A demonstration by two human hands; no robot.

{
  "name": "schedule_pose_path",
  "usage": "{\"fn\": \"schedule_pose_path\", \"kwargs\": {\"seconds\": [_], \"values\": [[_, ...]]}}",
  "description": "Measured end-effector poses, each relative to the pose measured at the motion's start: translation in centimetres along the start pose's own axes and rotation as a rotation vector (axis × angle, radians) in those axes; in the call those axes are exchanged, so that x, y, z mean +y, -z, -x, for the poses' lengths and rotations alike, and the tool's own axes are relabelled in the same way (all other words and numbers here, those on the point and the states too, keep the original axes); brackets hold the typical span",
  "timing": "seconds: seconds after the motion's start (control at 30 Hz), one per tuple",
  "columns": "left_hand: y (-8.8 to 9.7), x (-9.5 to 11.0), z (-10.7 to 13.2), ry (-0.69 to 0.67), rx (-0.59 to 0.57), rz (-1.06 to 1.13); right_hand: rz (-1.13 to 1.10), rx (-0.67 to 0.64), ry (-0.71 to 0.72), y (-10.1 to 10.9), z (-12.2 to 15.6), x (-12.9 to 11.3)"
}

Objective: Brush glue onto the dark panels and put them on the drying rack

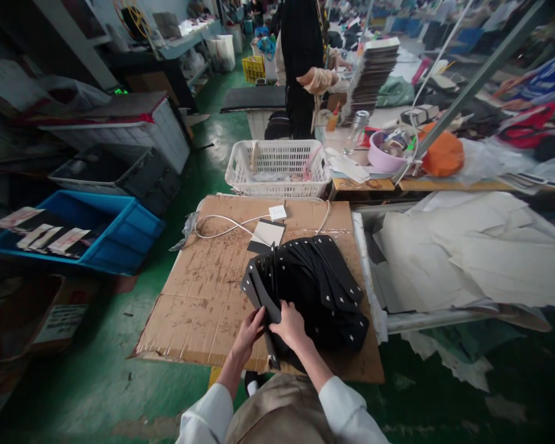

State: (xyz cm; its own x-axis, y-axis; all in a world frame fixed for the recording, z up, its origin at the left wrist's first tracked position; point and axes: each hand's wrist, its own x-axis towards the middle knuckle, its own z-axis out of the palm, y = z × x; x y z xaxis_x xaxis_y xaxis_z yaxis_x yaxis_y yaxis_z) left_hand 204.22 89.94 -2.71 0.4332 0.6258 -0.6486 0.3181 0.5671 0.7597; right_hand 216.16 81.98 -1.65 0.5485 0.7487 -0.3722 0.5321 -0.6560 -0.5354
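A loose pile of black cut panels (305,277), dotted with small white marks along their edges, lies on a cardboard sheet (185,308) in front of me. At the left side of the pile, one black panel (259,296) is raised on edge. My left hand (250,333) grips this panel from the left, fingers closed on its edge. On its other side my right hand (289,324) holds the same panel, thumb and fingers pinched close to my left hand. Whether the panels are fabric or leather I cannot tell.
Behind the pile lie a white-and-black card (268,232), a white socket block (277,213) and its cable. A white basket (277,188) stands beyond. To the right, a bin (367,271) holds pale sheets; to the left stands a blue crate (120,237). A person (300,68) stands ahead.
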Motion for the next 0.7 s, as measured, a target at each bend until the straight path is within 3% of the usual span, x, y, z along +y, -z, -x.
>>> {"fn": "schedule_pose_path", "kwargs": {"seconds": [0.07, 0.17, 0.33, 0.53, 0.7], "values": [[0.4, 0.8, 0.8, -0.020, -0.028, 0.048, 0.003, -0.021, 0.018, -1.2, 0.9, -1.9], [0.7, 1.2, 1.3, -0.096, 0.040, 0.107, 0.064, -0.010, 0.047, -2.9, 2.1, -4.4], [0.8, 0.6, 0.1, -0.101, 0.351, 0.007, 0.118, -0.001, 0.096, -4.3, 3.4, -6.0], [1.5, -0.3, -1.0, -0.076, 0.562, -0.120, -0.065, 0.002, 0.153, -5.4, 4.9, -3.8], [2.2, -0.8, -1.0, -0.083, 0.610, -0.177, -0.368, -0.152, 0.314, -5.0, 3.2, -0.5]]}}
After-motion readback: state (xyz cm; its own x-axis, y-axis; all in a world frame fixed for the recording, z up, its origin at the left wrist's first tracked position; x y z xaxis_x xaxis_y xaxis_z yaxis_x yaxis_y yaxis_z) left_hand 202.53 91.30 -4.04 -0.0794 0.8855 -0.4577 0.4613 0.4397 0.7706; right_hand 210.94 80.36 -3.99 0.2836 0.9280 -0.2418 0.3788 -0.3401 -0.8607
